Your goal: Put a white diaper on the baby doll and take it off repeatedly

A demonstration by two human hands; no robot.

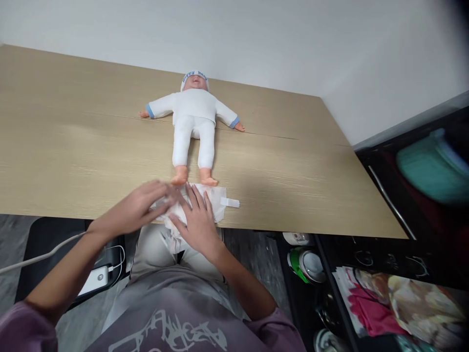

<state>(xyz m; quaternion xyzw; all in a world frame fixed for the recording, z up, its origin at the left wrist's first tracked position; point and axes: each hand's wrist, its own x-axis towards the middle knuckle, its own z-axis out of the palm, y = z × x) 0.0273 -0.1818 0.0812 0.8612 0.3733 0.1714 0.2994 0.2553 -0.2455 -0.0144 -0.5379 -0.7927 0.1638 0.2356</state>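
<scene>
Fingers [200, 199] of right hand [200, 226] lie spread on white diaper [219, 199], lower centre; left hand [141, 206] blurred, finger state I cannot tell.

Cap [195, 74] on the doll [194, 106]: apparently "Happy" in blue, second word unclear; shirt [168, 303]: stylised lettering, illegible

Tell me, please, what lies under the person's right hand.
A white diaper lies under the right hand, overhanging the edge of the table; whatever the hand covers cannot be seen.
</scene>
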